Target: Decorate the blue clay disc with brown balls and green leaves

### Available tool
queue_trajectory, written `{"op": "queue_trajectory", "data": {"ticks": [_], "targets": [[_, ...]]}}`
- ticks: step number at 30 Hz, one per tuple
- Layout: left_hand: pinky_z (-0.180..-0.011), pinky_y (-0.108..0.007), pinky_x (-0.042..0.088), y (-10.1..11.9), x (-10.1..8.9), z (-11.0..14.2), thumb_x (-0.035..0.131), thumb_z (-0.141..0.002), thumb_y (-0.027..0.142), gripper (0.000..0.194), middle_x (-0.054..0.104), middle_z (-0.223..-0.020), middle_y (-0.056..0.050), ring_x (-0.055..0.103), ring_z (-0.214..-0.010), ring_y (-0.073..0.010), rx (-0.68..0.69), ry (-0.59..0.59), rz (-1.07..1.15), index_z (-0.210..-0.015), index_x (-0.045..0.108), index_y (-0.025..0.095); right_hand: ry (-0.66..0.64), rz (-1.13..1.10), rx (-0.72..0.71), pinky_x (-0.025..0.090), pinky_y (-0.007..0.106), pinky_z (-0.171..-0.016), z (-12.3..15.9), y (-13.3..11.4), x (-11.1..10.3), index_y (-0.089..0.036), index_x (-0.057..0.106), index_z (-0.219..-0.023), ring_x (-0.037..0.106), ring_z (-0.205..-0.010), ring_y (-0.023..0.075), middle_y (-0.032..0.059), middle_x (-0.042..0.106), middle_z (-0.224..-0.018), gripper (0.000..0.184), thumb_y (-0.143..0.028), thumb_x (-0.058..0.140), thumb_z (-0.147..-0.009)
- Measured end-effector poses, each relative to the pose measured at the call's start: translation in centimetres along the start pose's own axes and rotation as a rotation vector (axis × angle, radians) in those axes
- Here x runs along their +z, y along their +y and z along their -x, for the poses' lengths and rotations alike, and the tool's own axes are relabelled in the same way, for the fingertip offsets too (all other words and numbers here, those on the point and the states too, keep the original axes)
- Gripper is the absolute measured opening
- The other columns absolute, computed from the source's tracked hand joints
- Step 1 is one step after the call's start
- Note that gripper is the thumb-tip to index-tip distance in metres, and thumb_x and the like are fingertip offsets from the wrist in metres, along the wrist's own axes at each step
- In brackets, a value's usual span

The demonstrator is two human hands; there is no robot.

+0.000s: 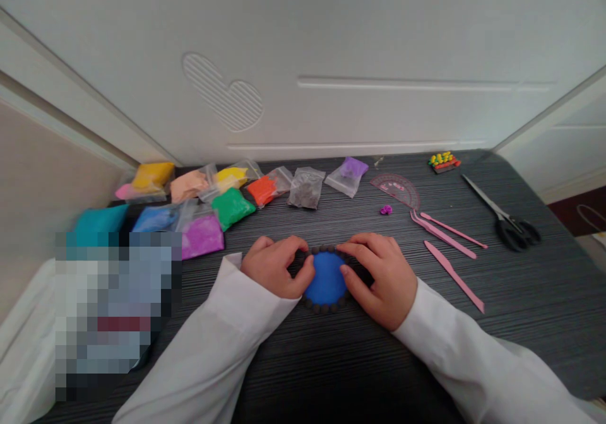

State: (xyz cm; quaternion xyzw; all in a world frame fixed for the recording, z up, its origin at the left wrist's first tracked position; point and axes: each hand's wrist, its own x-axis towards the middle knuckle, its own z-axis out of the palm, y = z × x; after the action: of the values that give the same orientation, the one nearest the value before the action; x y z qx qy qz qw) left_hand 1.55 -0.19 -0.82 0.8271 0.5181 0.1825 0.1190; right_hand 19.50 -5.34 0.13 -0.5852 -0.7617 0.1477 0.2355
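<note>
on the dark wood-grain table (pixel 322 354), a blue clay disc (pixel 326 279) rimmed with dark clay balls (pixel 323 309) is flanked by the left hand (pixel 277 266) and right hand (pixel 384 279), thumbs and fingertips parted at its edge, apparently so it is steadied evenly; a pink modelling knife (pixel 453 275) is laid rightward, seemingly for easy reach.

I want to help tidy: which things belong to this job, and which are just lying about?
Likely the job:
- round blue clay disc
- dark clay balls around it
- bags of coloured clay, perhaps

Lying about:
- black-handled metal scissors
- pink plastic tools
- clear curved plastic protractor
</note>
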Motion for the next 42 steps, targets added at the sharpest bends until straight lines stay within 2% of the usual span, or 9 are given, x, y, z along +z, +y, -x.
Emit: {"op": "queue_trajectory", "data": {"ticks": [23, 28, 31, 33, 36, 42], "targets": [[-0.06, -0.027, 0.034, 0.3, -0.1, 0.1, 0.046, -0.068, 0.035, 0.021, 0.042, -0.042, 0.006, 0.036, -0.041, -0.0086, 0.011, -0.019, -0.004, -0.072, 0.059, 0.019, 0.006, -0.011, -0.011, 0.034, 0.038, -0.081, -0.1, 0.1, 0.1, -0.021, 0.054, -0.104, 0.047, -0.093, 0.0196, 0.0065, 0.053, -0.1, 0.029, -0.028, 0.046, -0.077], [-0.057, -0.026, 0.033, -0.3, -0.1, 0.2, 0.047, -0.067, 0.034, 0.02, 0.037, -0.041, 0.006, 0.036, -0.044, -0.0096, -0.001, 0.039, 0.126, -0.074, 0.058, 0.019, 0.051, -0.011, -0.023, 0.037, 0.038, -0.079, 0.0, 0.4, 0.6, -0.022, 0.054, -0.102, 0.049, -0.092, 0.0194, 0.0062, 0.054, -0.098, 0.027, -0.026, 0.047, -0.076], [-0.049, -0.023, 0.03, -1.6, 0.1, -0.2, 0.045, -0.069, 0.036, 0.021, 0.03, -0.04, 0.007, 0.033, -0.041, -0.0084, -0.134, 0.071, 0.334, -0.071, 0.057, 0.019, 0.103, -0.028, -0.024, 0.041, 0.036, -0.077, -0.2, 0.8, 0.8, -0.022, 0.055, -0.1, 0.051, -0.091, 0.0183, 0.0064, 0.054, -0.097, 0.025, -0.025, 0.046, -0.076], [-0.045, -0.022, 0.027, -2.7, 0.2, -0.6, 0.044, -0.069, 0.039, 0.024, 0.031, -0.041, 0.007, 0.029, -0.04, -0.0073, -0.241, 0.075, 0.497, -0.07, 0.056, 0.018, 0.147, -0.067, -0.023, 0.044, 0.034, -0.076, -0.3, 1.2, 0.8, -0.021, 0.056, -0.098, 0.052, -0.089, 0.0172, 0.0063, 0.055, -0.095, 0.023, -0.025, 0.045, -0.077], [-0.044, -0.022, 0.023, -4.0, 0.2, -1.3, 0.044, -0.067, 0.042, 0.027, 0.032, -0.043, 0.006, 0.027, -0.042, -0.0072, -0.331, 0.084, 0.629, -0.067, 0.055, 0.017, 0.207, -0.158, -0.032, 0.047, 0.031, -0.07, -0.6, 1.7, 0.6, -0.02, 0.057, -0.094, 0.055, -0.079, 0.015, 0.006, 0.056, -0.092, 0.022, -0.025, 0.044, -0.078], [-0.046, -0.023, 0.027, -4.1, 0.1, -1.6, 0.043, -0.067, 0.044, 0.03, 0.041, -0.048, 0.002, 0.033, -0.046, -0.0087, -0.271, 0.057, 0.586, -0.068, 0.055, 0.017, 0.316, -0.273, -0.01, 0.046, 0.028, -0.058, -0.7, 2.1, 0.6, -0.019, 0.06, -0.087, 0.052, -0.06, 0.0113, 0.0038, 0.057, -0.081, 0.019, -0.024, 0.044, -0.077]]}}
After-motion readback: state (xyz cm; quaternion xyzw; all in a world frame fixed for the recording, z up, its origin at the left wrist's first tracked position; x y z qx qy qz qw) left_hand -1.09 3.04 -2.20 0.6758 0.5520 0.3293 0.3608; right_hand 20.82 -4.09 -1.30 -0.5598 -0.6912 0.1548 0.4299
